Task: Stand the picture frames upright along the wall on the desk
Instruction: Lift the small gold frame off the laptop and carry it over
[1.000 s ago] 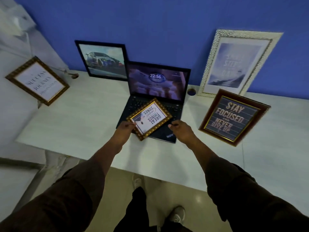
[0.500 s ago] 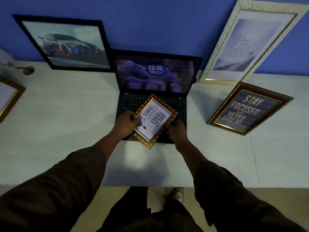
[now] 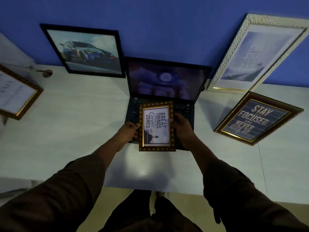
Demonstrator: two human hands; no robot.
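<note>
Scanning from the far left edge, you see a gold-rimmed frame (image 3: 15, 92) with white text art, cut off by the picture's border, so you cannot tell whether it rests on the desk (image 3: 75, 131) or on something beside it. Next, at upper left, a black frame with a racing car (image 3: 87, 51) leans upright against the blue wall (image 3: 158, 22). At centre an open laptop (image 3: 165, 91) occupies the desk, screen toward you, directly between you and the wall. Over its keyboard you hold the small ornate gold frame (image 3: 156, 126): your left hand (image 3: 128, 131) closes its grip on the left edge, your right hand (image 3: 181, 127) closes its grip on the right edge. Its long axis runs top to bottom in the picture, toward the wall, while the lettering reads sideways, the tops of the letters pointing right. At upper right a tall white pebbled frame (image 3: 255, 54) leans on the wall. Just below it, at right, a dark red frame reading "Stay Focused" (image 3: 257, 118) sits skewed on the desk, its top corner close to the white frame's base.
</note>
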